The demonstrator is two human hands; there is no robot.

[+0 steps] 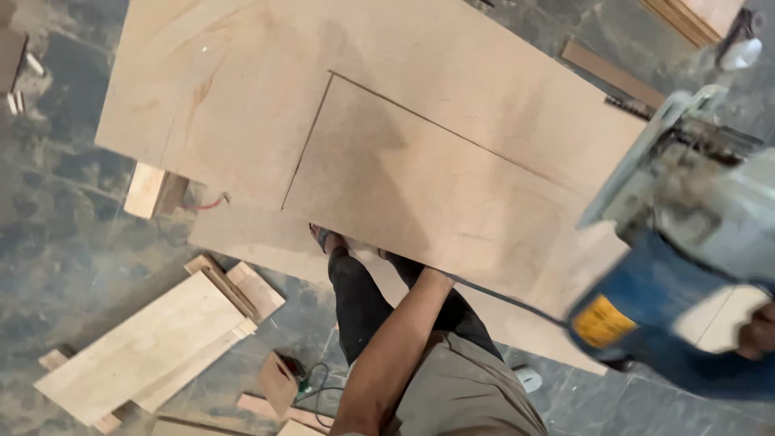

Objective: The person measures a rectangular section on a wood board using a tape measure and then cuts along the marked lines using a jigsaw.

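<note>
The right hand (759, 329) is showing only at the right edge of the view, dark and mostly cut off, wrapping around the rear of a blue saw (658, 311); how tightly the fingers are closing cannot be told. The saw is filling the right side, its grey metal guard (646, 149) reaching up and over the right end of the plywood (363, 137). A yellow label is sitting on the saw's blue body, and a dark cord (500, 295) is running from it leftward across the sheet's lower edge.

The left arm is reaching down to the plywood's near edge, and the left hand (432, 278) is disappearing under that edge, so its grip cannot be told.

The plywood is lying large and flat, tilted across the view, with a cut line (311, 137) tracing two sides of a rectangle in it. A wood block (149, 191) is propping it at the left, beside a red wire (208, 203). On the dark floor (56, 242) below left, offcuts (153, 343) are lying stacked, and more scraps are lying near the person's legs.
</note>
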